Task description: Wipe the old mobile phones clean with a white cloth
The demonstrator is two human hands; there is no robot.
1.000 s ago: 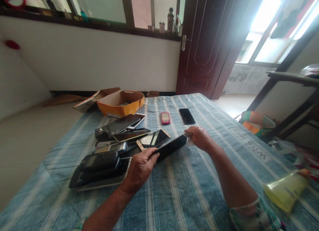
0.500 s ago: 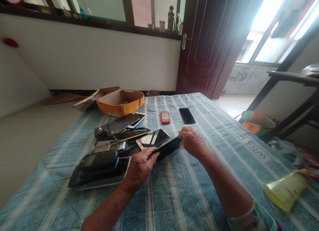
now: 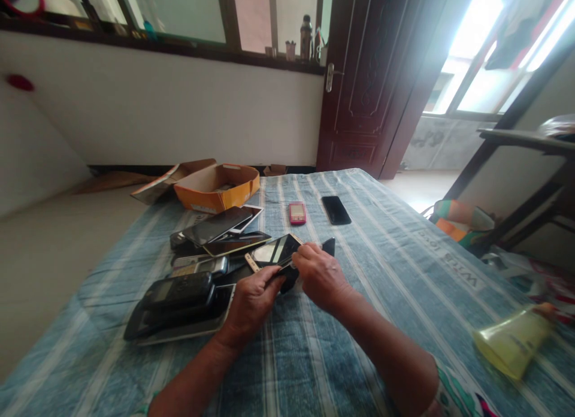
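A flat black phone [image 3: 329, 247] is tilted on its edge above the cloth, largely covered by my hands. My left hand [image 3: 253, 296] is closed on its near left end, thumb on top. My right hand [image 3: 321, 276] is closed, its bent fingers at the phone's upper edge; the fingertips are partly hidden. Just behind lies a gold-framed phone [image 3: 274, 250] with a shiny screen. Left of my left hand are a thick black device [image 3: 179, 291] on top of a tablet-like device [image 3: 179, 333], and a silver phone [image 3: 202, 265].
A stack of dark phones [image 3: 218, 226] lies before an open orange box [image 3: 238, 192]. Farther back are a pink device [image 3: 297, 213] and a black phone [image 3: 336, 210]. A yellow translucent pouch [image 3: 512, 342] rests at the right on the striped cloth [image 3: 404, 321].
My right hand has moved left along the black phone, from its far right corner to nearer my left hand. My left hand keeps its hold in about the same place.
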